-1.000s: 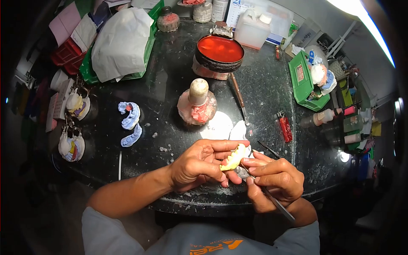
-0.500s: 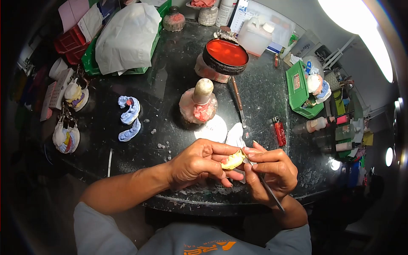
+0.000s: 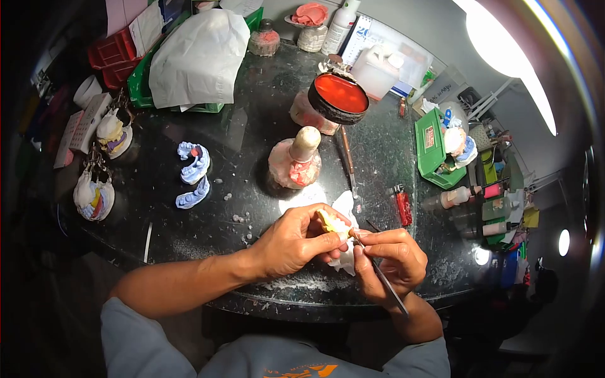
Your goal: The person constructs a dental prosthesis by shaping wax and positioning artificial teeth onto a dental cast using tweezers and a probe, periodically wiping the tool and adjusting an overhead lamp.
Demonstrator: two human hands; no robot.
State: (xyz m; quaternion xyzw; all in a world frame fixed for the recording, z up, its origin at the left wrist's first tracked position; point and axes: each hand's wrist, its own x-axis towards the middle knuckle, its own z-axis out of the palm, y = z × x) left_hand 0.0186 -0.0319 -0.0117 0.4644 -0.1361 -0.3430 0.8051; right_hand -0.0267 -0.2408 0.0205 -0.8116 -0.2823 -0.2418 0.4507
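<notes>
My left hand [image 3: 296, 236] is closed around a small yellow dental piece [image 3: 329, 220] with a pale pinkish part, pinched between thumb and fingers. In my right hand [image 3: 396, 259] is a slim metal carving tool [image 3: 392, 291], held like a pen. Its tip meets the right edge of the yellow piece, where fingertips partly hide the contact. Below the hands lies a crumpled white tissue [image 3: 344, 263]. A spirit lamp [image 3: 295, 162] with a rounded cap stands just beyond my left hand. To the right of it rests a knife with a wooden handle [image 3: 346, 151].
A round pan of red wax [image 3: 340, 94] sits behind the lamp. A red lighter [image 3: 403, 208] lies at right, near a green box [image 3: 431, 148]. Blue dental casts [image 3: 194, 164] and mounted models [image 3: 94, 195] stand at left. White crumbs dot the black tabletop [image 3: 239, 170].
The yellow piece has been turned in my left hand, its left end now pointing up. The tool tip has moved slightly left and down with my right hand. The camera view has shifted a little.
</notes>
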